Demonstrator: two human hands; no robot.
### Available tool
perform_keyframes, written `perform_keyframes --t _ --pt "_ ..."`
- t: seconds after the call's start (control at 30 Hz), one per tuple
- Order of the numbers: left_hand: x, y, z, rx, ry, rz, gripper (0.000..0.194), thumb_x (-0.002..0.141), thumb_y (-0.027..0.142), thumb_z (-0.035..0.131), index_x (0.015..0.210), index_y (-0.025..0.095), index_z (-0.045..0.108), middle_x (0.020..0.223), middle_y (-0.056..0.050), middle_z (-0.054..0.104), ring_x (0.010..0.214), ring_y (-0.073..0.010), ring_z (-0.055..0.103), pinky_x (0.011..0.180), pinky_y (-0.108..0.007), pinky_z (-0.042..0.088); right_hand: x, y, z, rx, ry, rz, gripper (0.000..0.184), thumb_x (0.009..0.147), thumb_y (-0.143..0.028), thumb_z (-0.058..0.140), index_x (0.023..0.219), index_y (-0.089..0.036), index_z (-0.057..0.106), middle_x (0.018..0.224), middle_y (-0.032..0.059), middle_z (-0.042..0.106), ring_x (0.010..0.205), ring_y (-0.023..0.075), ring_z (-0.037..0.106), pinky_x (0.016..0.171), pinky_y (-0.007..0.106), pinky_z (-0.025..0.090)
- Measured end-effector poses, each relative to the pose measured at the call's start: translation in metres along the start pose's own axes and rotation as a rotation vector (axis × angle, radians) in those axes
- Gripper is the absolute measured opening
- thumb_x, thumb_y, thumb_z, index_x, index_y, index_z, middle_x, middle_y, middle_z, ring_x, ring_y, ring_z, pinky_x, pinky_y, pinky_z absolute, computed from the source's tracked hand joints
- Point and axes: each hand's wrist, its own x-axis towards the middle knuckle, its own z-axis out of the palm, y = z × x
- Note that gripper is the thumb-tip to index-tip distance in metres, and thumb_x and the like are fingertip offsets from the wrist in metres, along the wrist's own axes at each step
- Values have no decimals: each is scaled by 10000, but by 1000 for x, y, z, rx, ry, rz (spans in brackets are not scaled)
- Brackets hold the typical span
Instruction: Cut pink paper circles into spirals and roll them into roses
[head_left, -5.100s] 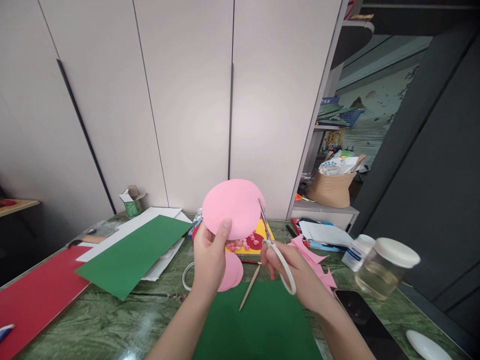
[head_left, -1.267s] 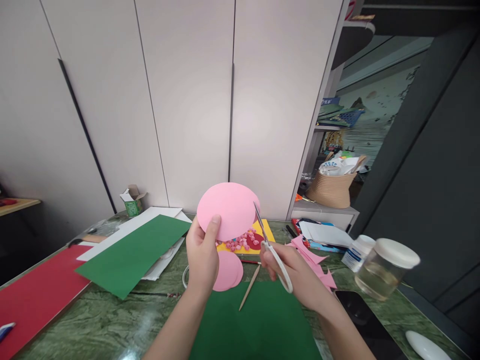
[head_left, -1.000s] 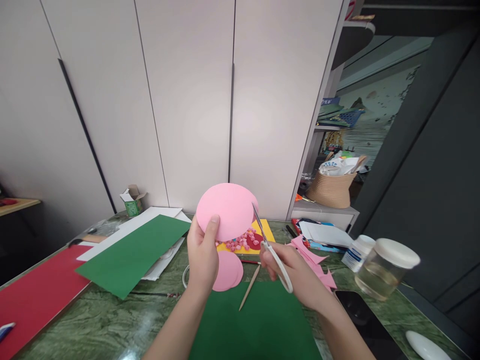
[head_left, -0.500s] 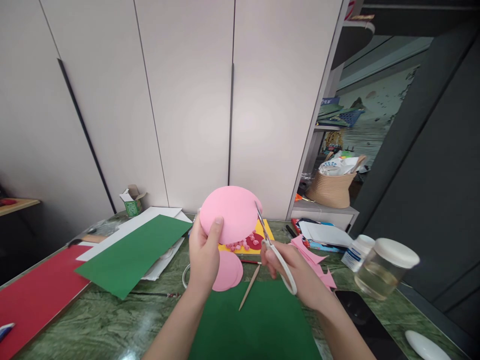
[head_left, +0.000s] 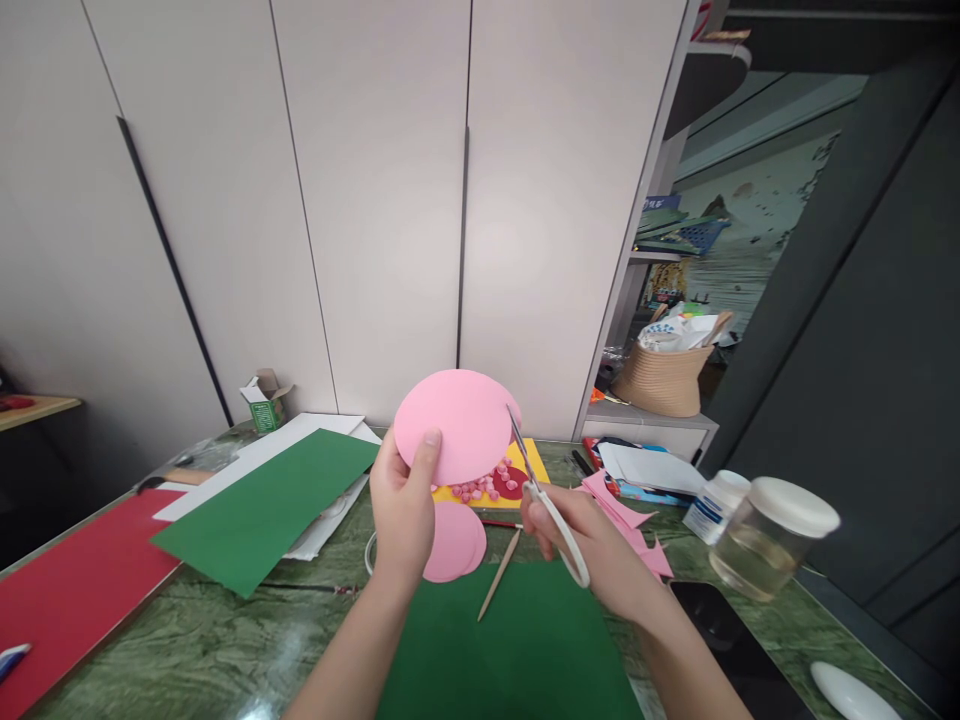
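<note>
A red paper sheet (head_left: 82, 585) lies on the marbled green tabletop (head_left: 315, 635), overlapped at its right by a green paper sheet (head_left: 277, 500). The left hand (head_left: 405, 510), thumb in front, is clamped on a pink paper disc (head_left: 461, 420) raised above the tabletop. Below it lie overlapping pink discs (head_left: 451, 545). A pointed wooden stick (head_left: 499, 577) rests partly on a second green sheet (head_left: 510, 655). Scissors (head_left: 560, 520) cross the raised disc's right edge; the right hand (head_left: 600, 550), apart from the left, grips their white handles. Rightward: pink offcuts (head_left: 619, 512), black smartphone (head_left: 731, 640), lidded jar (head_left: 761, 545).
</note>
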Motion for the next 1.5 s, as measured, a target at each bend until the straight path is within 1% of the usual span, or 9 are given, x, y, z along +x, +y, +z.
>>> perform_keyframes --t 0.17,0.37,0.53,0.67,0.77,0.83,1.03,1.3,1.5 --pt "1 0 0 -11 20 -1 422 767 335 617 1155 176 576 1048 -87 648 1004 -221 582 788 -278 486 1 1 0 -15 -10 -4 328 907 -395 390 652 -190 410 551 -52 423 519 100 385 509 234 267" --pt "4 2 -2 1 44 8 403 764 358 618 1124 180 592 1035 -84 646 918 -203 602 708 -257 487 2 2 0 -38 -26 9 258 896 -275 406 659 -182 446 550 -52 434 522 100 395 507 231 261" --pt "3 3 -1 -24 65 -4 397 759 383 619 1099 180 597 1044 -82 639 901 -192 598 729 -261 478 2 3 1 -53 -18 29 256 888 -280 419 655 -180 451 550 -50 446 522 100 401 500 229 260" --pt "-1 6 4 -146 -29 -92 391 762 353 622 1118 206 561 1047 -64 616 756 -125 582 615 -210 453 2 4 5 -30 32 6 290 899 -346 410 668 -180 466 540 -48 442 524 104 404 512 232 278" --pt "-6 7 9 -247 -159 -171 378 736 290 656 1089 214 541 952 -28 596 546 -49 472 487 -186 381 3 5 6 20 57 -8 329 901 -396 400 655 -183 449 540 -47 420 522 104 393 506 233 275" --pt "-9 8 11 -280 -192 -201 387 713 255 678 1068 204 533 902 -17 587 515 -37 439 467 -187 361 3 5 7 45 66 -12 351 899 -421 399 640 -185 431 546 -44 410 524 105 389 502 235 271" --pt "-14 4 12 -207 -116 -212 289 709 253 690 929 167 524 720 24 577 530 -54 479 523 -204 399 3 3 8 -15 51 -42 385 892 -471 406 631 -188 422 553 -39 433 540 112 406 517 240 282" --pt "-15 -1 8 -54 -99 -124 299 727 288 672 945 159 513 724 11 590 563 -75 515 537 -204 426 1 -2 6 -2 36 -53 374 898 -477 395 655 -192 385 572 -47 430 542 105 408 518 248 250" --pt "-15 3 10 28 -85 -130 274 711 309 676 872 165 507 661 11 565 737 -162 607 638 -258 484 1 -2 5 10 34 -37 357 912 -426 371 643 -191 367 585 -38 420 567 109 394 524 252 243"
